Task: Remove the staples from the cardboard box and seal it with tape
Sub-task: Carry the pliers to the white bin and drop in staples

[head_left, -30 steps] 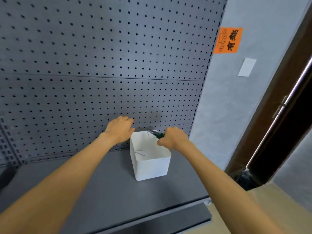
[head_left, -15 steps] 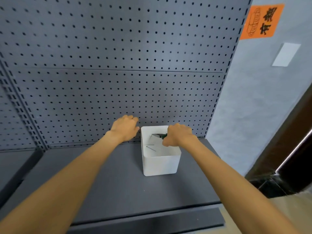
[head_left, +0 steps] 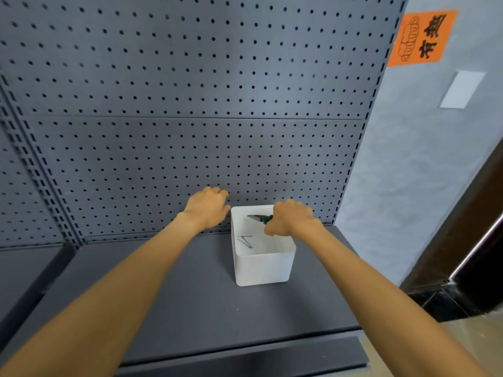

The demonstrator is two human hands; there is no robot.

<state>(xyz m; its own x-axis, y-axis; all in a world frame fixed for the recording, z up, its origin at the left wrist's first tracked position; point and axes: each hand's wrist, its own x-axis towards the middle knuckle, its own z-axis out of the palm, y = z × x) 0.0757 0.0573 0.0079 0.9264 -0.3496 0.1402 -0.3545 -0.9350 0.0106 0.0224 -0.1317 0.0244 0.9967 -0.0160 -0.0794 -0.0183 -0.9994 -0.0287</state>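
A small white open bin (head_left: 262, 268) stands on the dark grey shelf (head_left: 190, 295), close to the pegboard. A few thin metal staples (head_left: 245, 241) lie on its floor. My right hand (head_left: 292, 217) grips green-handled pliers (head_left: 260, 218), their dark jaws pointing left over the bin's opening. My left hand (head_left: 208, 206) hovers just left of the bin's back corner, fingers loosely curled and holding nothing. No cardboard box or tape is in view.
A grey pegboard (head_left: 190, 104) rises right behind the bin. A grey wall with an orange sign (head_left: 422, 38) and a white plate (head_left: 462, 89) stands at right, and a dark door frame (head_left: 476, 227) beyond it. The shelf's front edge (head_left: 245, 346) runs below.
The view has swung left and closer to the shelf. My right hand has carried the pliers from the bin's back rim to over its opening. My left hand stays beside the bin.
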